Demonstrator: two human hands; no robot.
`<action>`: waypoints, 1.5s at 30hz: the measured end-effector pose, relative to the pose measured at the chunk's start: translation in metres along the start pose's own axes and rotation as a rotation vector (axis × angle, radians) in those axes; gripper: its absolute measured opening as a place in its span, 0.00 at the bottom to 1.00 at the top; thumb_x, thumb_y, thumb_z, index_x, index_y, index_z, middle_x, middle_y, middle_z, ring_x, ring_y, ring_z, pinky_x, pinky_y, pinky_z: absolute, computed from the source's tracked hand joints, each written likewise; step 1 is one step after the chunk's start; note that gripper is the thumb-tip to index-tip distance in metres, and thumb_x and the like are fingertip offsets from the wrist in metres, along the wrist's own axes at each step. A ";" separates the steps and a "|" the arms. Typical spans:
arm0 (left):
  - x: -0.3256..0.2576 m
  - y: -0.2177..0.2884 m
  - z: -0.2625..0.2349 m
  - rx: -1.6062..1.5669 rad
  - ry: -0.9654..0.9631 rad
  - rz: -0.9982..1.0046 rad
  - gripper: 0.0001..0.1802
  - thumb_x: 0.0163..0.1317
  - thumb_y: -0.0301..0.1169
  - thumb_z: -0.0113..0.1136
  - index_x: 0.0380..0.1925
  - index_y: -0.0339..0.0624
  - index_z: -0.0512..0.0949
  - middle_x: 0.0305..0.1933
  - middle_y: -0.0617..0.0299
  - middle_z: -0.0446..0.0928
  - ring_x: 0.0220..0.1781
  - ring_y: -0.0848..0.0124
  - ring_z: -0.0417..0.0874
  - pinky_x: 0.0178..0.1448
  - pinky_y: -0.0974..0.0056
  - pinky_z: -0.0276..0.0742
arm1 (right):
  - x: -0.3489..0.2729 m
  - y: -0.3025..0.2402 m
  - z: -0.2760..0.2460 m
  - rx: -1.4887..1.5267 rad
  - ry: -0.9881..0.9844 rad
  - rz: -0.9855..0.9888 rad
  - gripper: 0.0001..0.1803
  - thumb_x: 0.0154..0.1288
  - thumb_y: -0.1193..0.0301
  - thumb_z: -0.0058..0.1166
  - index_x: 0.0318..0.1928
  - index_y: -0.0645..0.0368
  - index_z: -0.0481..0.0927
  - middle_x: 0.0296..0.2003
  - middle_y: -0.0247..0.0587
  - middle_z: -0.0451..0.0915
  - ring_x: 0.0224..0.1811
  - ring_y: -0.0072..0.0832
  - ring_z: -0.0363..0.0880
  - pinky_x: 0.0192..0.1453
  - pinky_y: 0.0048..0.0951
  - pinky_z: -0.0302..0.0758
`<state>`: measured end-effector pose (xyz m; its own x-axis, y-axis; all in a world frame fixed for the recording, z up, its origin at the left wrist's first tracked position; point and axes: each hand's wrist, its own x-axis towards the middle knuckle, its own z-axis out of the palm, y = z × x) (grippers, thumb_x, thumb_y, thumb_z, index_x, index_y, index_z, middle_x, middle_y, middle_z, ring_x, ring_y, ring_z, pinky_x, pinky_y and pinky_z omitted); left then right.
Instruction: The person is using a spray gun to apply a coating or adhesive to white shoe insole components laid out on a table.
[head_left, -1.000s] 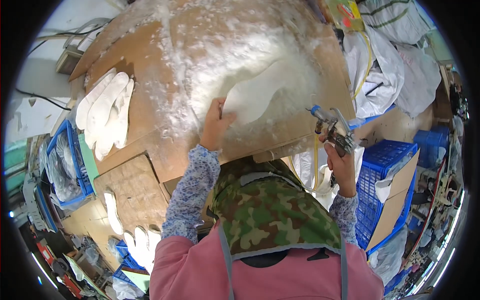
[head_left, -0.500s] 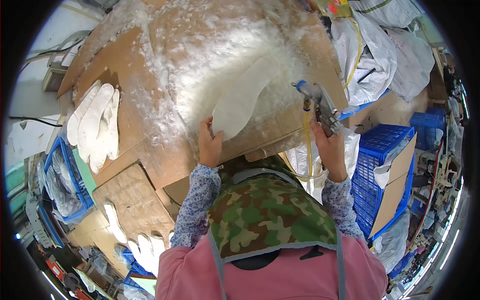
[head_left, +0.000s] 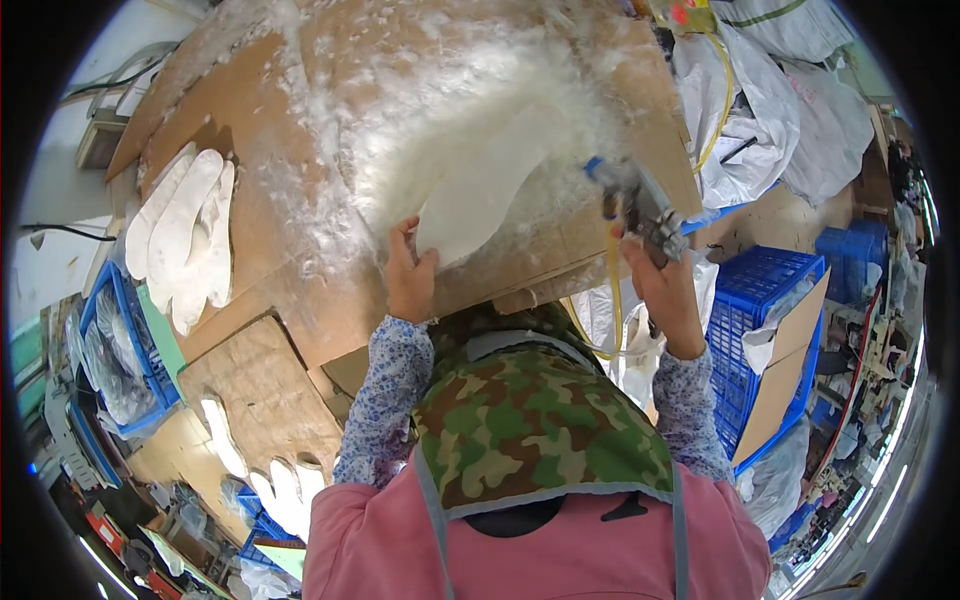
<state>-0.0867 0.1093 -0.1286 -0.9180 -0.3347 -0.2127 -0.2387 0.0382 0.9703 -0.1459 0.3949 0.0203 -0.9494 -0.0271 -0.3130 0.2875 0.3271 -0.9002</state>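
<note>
My left hand [head_left: 411,275] pinches the near end of a white insole [head_left: 480,195], which lies slanted over the fluff-covered cardboard. The insole's far end fades into the pale fuzz. My right hand [head_left: 665,290] is wrapped round the handle of a metal spray gun [head_left: 645,215] at the right edge of the cardboard. Its blue-collared front end points left toward the insole. A yellow hose [head_left: 614,295] hangs down from the gun. The gun is slightly blurred.
Cardboard [head_left: 270,240] with white fibres covers the work surface. A pile of white insoles [head_left: 185,235] lies at left, above a brown board [head_left: 260,385] with more white pieces beside it. Blue crates [head_left: 765,345] and white plastic bags [head_left: 740,110] stand at right.
The spray gun has tilted and shifted slightly in my right hand. My left hand and the insole have moved a little to the left in the picture.
</note>
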 end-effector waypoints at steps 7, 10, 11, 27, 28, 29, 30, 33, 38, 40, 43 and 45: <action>-0.008 0.022 -0.011 0.417 0.059 -0.037 0.30 0.56 0.16 0.49 0.63 0.34 0.61 0.66 0.46 0.64 0.71 0.57 0.63 0.72 0.55 0.57 | -0.017 0.006 0.017 -0.154 -0.333 -0.158 0.13 0.65 0.73 0.56 0.48 0.66 0.76 0.30 0.46 0.80 0.32 0.24 0.74 0.37 0.29 0.71; -0.004 0.029 0.006 0.912 0.098 0.257 0.34 0.57 0.22 0.52 0.66 0.36 0.60 0.70 0.47 0.60 0.74 0.53 0.57 0.74 0.46 0.50 | -0.017 0.000 0.010 -0.217 -0.283 0.038 0.13 0.66 0.73 0.56 0.49 0.65 0.77 0.29 0.40 0.80 0.31 0.24 0.74 0.37 0.28 0.72; 0.001 0.030 0.016 0.985 0.053 0.444 0.36 0.58 0.26 0.54 0.68 0.36 0.58 0.72 0.49 0.58 0.75 0.51 0.54 0.75 0.42 0.48 | -0.016 0.000 0.008 -0.220 -0.280 0.037 0.13 0.66 0.73 0.56 0.49 0.65 0.77 0.29 0.40 0.80 0.31 0.24 0.74 0.37 0.28 0.72; 0.104 0.050 0.165 1.158 -0.314 0.851 0.37 0.62 0.41 0.56 0.69 0.40 0.58 0.75 0.53 0.55 0.77 0.58 0.51 0.77 0.47 0.47 | -0.014 0.017 -0.032 0.023 0.018 0.040 0.12 0.67 0.74 0.55 0.50 0.63 0.81 0.30 0.29 0.82 0.15 0.11 0.62 0.19 0.19 0.59; 0.095 0.044 0.154 1.081 -0.367 0.865 0.37 0.62 0.39 0.56 0.69 0.39 0.58 0.75 0.53 0.55 0.78 0.57 0.50 0.77 0.46 0.46 | -0.012 0.018 -0.032 0.032 0.016 0.044 0.12 0.67 0.74 0.55 0.50 0.63 0.81 0.30 0.29 0.82 0.15 0.11 0.62 0.19 0.19 0.59; 0.085 0.038 0.142 1.003 -0.419 0.876 0.37 0.61 0.37 0.56 0.69 0.39 0.58 0.75 0.54 0.54 0.78 0.57 0.49 0.77 0.46 0.45 | -0.009 0.018 -0.031 0.036 -0.017 0.057 0.12 0.67 0.74 0.55 0.50 0.63 0.81 0.30 0.30 0.83 0.15 0.11 0.61 0.19 0.19 0.58; 0.074 0.039 0.128 1.011 -0.425 0.874 0.37 0.61 0.37 0.56 0.69 0.39 0.58 0.75 0.54 0.54 0.78 0.57 0.49 0.77 0.46 0.45 | -0.007 0.018 -0.030 0.039 -0.048 0.071 0.13 0.67 0.74 0.55 0.50 0.63 0.81 0.31 0.30 0.83 0.15 0.11 0.61 0.19 0.19 0.57; 0.038 0.040 0.084 0.924 -0.415 0.656 0.37 0.61 0.34 0.56 0.69 0.39 0.58 0.75 0.53 0.53 0.79 0.54 0.47 0.77 0.45 0.43 | 0.001 0.009 -0.021 0.084 -0.123 0.062 0.13 0.67 0.73 0.55 0.51 0.63 0.81 0.34 0.32 0.83 0.19 0.11 0.63 0.22 0.18 0.59; -0.011 0.029 0.033 0.986 -0.228 0.438 0.35 0.61 0.31 0.55 0.69 0.40 0.58 0.76 0.53 0.51 0.79 0.51 0.45 0.76 0.41 0.41 | 0.013 0.011 -0.008 0.039 -0.240 -0.008 0.16 0.67 0.74 0.55 0.54 0.65 0.78 0.40 0.34 0.84 0.30 0.16 0.73 0.35 0.22 0.71; -0.023 0.028 0.026 1.022 -0.200 0.412 0.33 0.62 0.31 0.54 0.69 0.42 0.60 0.76 0.53 0.51 0.79 0.51 0.45 0.76 0.40 0.41 | 0.015 0.005 -0.004 -0.136 -0.320 0.013 0.16 0.66 0.74 0.56 0.53 0.64 0.76 0.41 0.37 0.84 0.38 0.21 0.78 0.43 0.27 0.74; -0.032 0.022 0.028 1.027 -0.172 0.391 0.32 0.62 0.30 0.54 0.68 0.46 0.62 0.76 0.54 0.51 0.79 0.51 0.46 0.76 0.39 0.41 | 0.013 0.012 0.004 -0.196 -0.413 -0.172 0.14 0.66 0.74 0.56 0.51 0.63 0.75 0.38 0.44 0.83 0.38 0.30 0.80 0.42 0.31 0.74; -0.034 0.022 0.031 1.021 -0.145 0.378 0.31 0.62 0.29 0.54 0.68 0.50 0.63 0.76 0.55 0.50 0.78 0.52 0.47 0.76 0.39 0.41 | 0.010 0.008 0.012 -0.243 -0.429 -0.190 0.14 0.66 0.73 0.55 0.50 0.62 0.74 0.37 0.47 0.81 0.38 0.35 0.80 0.42 0.32 0.74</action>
<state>-0.0702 0.1511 -0.1039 -0.9997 -0.0260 0.0016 -0.0227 0.8987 0.4379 -0.1511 0.3862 0.0063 -0.8299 -0.4752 -0.2924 0.0289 0.4867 -0.8731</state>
